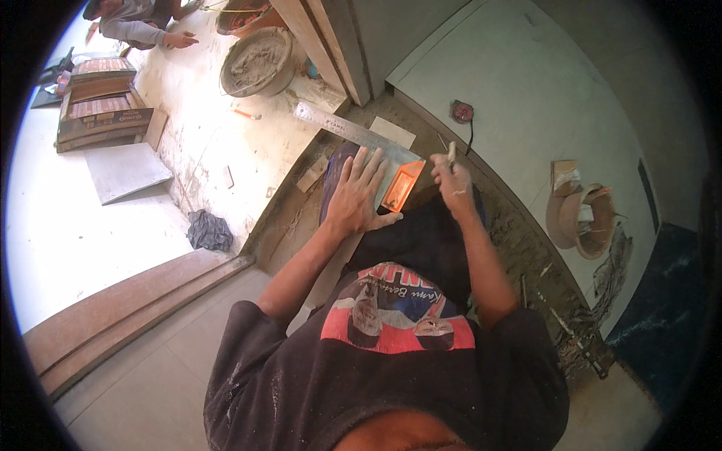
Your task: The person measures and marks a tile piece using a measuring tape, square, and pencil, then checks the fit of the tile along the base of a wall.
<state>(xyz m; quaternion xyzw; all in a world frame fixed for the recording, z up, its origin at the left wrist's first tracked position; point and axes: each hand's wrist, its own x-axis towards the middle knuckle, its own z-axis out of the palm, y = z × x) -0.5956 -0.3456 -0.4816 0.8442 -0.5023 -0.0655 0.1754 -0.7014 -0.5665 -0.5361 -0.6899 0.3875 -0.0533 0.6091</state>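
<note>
A metal try square (335, 124) with an orange stock (400, 186) lies across a pale strip of tile (342, 250) over my lap. My left hand (357, 195) lies spread on the square and strip, thumb out below the orange stock. Just right of the stock, my right hand (455, 188) is closed round a small pale pencil-like tool (451, 152), too small to make out clearly. A small pale tile piece (391, 129) sits beyond the square, and a red tape measure (462, 112) rests on the light slab to the upper right.
At upper left are another person (135, 28), a basin of grey mortar (283, 80), stacked tile boxes (101, 113) and a dark plastic bag (209, 229). A round container (598, 229) stands at right. A door frame (346, 52) rises ahead; a threshold (128, 301) crosses the lower left.
</note>
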